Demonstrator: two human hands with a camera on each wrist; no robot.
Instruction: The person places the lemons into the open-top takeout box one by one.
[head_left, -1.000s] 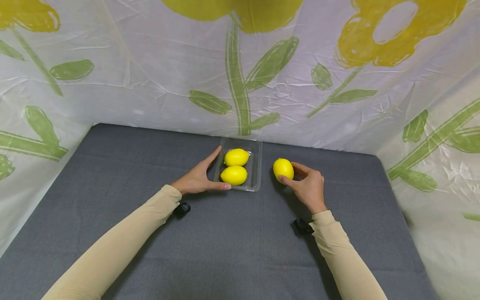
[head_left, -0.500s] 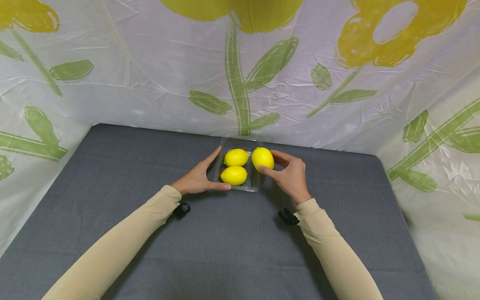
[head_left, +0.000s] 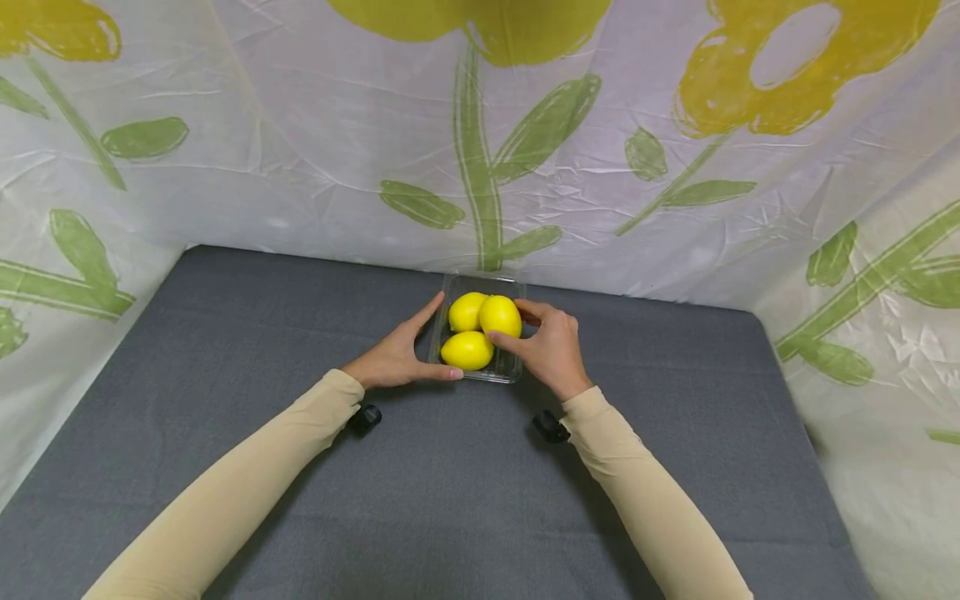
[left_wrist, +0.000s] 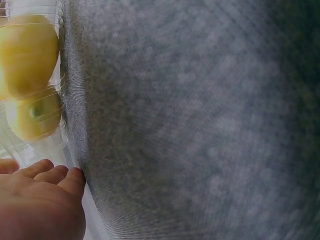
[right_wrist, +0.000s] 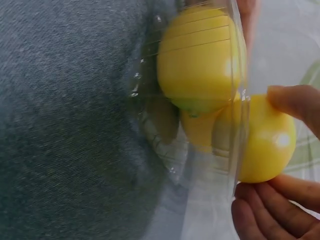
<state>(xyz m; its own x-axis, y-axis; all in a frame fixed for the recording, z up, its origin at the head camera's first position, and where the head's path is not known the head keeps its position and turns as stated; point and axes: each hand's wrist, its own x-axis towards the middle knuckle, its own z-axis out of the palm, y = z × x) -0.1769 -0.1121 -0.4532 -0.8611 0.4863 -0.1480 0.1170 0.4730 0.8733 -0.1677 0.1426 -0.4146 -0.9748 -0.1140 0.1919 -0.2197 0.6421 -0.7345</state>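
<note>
My right hand (head_left: pixel 553 350) pinches a yellow lemon (head_left: pixel 500 316) between thumb and fingers, over the right part of a clear plastic box (head_left: pixel 507 377). In the right wrist view this lemon (right_wrist: pixel 270 145) is partly above the box's rim. Two more lemons lie in the box: a front lemon (head_left: pixel 467 351) and a rear lemon (head_left: pixel 467 311), which the held one partly covers. My left hand (head_left: pixel 397 357) rests against the box, its thumb along the front edge and its straight fingers at the left side. The left wrist view shows its fingers (left_wrist: pixel 75 182) beside the clear wall.
A dark grey cloth (head_left: pixel 450 500) covers the table. Behind the box, close to its back edge, hangs a white curtain (head_left: pixel 315 150) with yellow flowers and green leaves, and it also runs along both sides. Small black wrist cameras sit under both cuffs.
My right hand has carried its lemon leftward from the cloth beside the box to over the box, close against the other lemons. The left hand and the box have stayed in place.
</note>
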